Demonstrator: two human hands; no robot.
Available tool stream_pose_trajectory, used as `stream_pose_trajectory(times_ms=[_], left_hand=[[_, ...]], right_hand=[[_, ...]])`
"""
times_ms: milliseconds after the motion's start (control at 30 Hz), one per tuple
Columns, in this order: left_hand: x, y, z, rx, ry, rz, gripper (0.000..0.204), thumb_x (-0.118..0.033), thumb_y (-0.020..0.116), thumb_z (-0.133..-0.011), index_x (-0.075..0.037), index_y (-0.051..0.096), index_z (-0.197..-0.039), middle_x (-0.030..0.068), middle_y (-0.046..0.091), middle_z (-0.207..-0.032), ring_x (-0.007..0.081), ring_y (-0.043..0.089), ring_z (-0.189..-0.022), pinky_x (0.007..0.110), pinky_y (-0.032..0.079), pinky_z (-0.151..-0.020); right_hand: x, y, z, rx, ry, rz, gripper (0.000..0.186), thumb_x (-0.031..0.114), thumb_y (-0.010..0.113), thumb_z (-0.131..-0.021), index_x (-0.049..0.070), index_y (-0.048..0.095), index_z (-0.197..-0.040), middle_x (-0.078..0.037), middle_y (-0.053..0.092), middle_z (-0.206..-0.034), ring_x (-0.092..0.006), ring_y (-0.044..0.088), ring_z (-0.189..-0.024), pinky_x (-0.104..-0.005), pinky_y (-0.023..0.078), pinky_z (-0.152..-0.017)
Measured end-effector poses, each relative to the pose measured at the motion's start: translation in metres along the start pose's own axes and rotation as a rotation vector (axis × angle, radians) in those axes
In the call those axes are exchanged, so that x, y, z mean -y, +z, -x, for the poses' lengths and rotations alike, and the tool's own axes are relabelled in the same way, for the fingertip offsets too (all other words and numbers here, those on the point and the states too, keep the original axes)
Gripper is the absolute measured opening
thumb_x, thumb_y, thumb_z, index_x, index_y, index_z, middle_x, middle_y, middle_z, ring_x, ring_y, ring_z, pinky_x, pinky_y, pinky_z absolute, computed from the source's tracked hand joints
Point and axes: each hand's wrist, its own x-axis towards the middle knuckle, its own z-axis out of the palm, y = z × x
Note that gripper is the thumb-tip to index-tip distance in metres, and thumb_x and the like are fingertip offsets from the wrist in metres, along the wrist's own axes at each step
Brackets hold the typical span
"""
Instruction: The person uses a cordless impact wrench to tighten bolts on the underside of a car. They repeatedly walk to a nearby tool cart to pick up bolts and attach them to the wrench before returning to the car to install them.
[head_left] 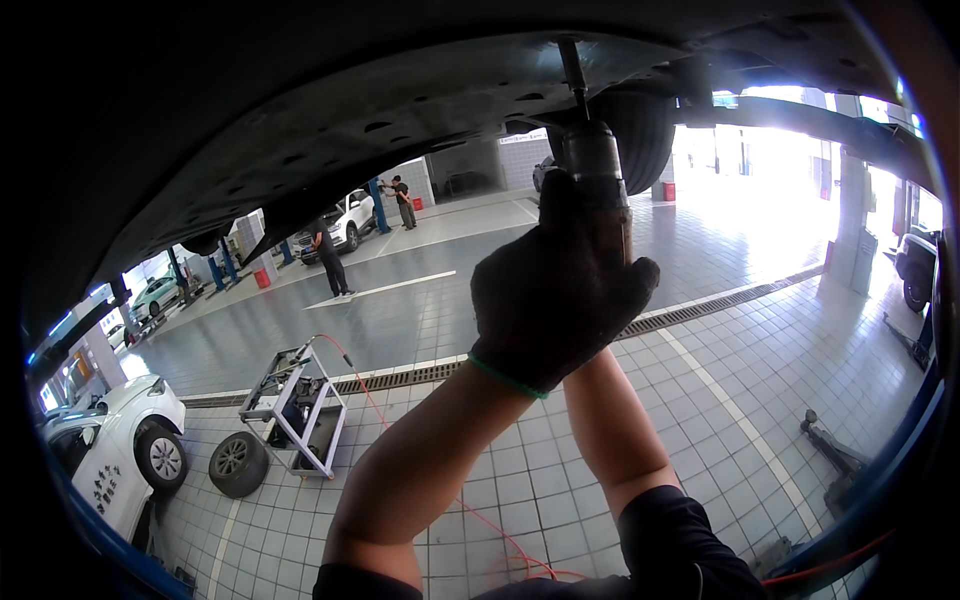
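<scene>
My left hand (540,300), in a dark work glove with a green cuff, is raised in front of me and closed around an air impact wrench (592,155). The wrench points upward, with a long extension (573,72) reaching to the dark underbody panel (400,105) of a lifted car. Whether its tip sits on a fastener cannot be made out. Behind the left hand rises my right forearm (615,430), its hand mostly hidden at the lower part of the tool.
A car tire (640,140) hangs just beyond the wrench. On the tiled floor stand a metal cart (325,425), a loose wheel (238,465) and a white car (120,440). A red hose (500,530) trails below. Lift arms (840,460) lie right; two people (328,262) stand farther off.
</scene>
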Motion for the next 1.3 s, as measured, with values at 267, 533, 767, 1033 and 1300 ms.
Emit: stream_pose_trajectory(times_ms=[267,533,767,1033,1300], left_hand=[[-0.007,-0.001,0.001,0.009,-0.066,-0.082,0.065,-0.041,0.079,-0.080,-0.002,0.052,-0.124,0.0111,0.072,-0.074,0.0259,0.074,-0.061,0.037,0.061,-0.057],[0.015,0.004,0.001,-0.017,0.066,-0.065,0.060,-0.041,0.077,-0.084,-0.003,0.052,-0.123,0.0103,0.072,-0.075,0.0251,0.074,-0.062,0.036,0.062,-0.058],[0.003,0.024,-0.001,-0.057,0.002,0.073,0.067,-0.041,0.078,-0.085,0.000,0.049,-0.129,0.0136,0.073,-0.084,0.0271,0.075,-0.066,0.036,0.064,-0.059],[0.030,0.061,-0.010,-0.236,0.149,-0.063,0.069,-0.051,0.069,-0.087,0.006,0.057,-0.125,0.0069,0.066,-0.060,0.0228,0.069,-0.051,0.034,0.059,-0.048],[0.007,0.066,-0.014,-0.188,-0.066,-0.269,0.095,-0.056,0.078,-0.079,0.006,0.039,-0.140,0.0151,0.070,-0.073,0.0332,0.072,-0.059,0.042,0.061,-0.052]], right_hand=[[-0.004,-0.005,0.006,0.018,0.013,0.002,0.034,0.025,0.064,-0.099,0.002,0.064,-0.124,-0.011,0.067,-0.116,-0.0250,0.066,-0.101,-0.0401,0.053,-0.095],[-0.016,-0.002,0.004,0.030,-0.016,0.077,0.033,0.023,0.064,-0.099,0.002,0.063,-0.125,-0.011,0.067,-0.117,-0.0247,0.066,-0.102,-0.0395,0.053,-0.095],[-0.032,-0.053,-0.036,0.057,-0.119,0.258,0.033,0.021,0.064,-0.099,0.002,0.063,-0.126,-0.011,0.067,-0.118,-0.0244,0.066,-0.103,-0.0389,0.053,-0.095],[-0.042,-0.043,-0.049,0.086,-0.158,0.263,0.033,0.020,0.065,-0.099,0.002,0.063,-0.127,-0.011,0.068,-0.119,-0.0242,0.067,-0.104,-0.0383,0.053,-0.095],[-0.047,-0.036,-0.019,0.086,-0.086,0.195,0.033,0.018,0.065,-0.099,0.002,0.062,-0.128,-0.012,0.068,-0.119,-0.0239,0.067,-0.105,-0.0376,0.053,-0.096]])
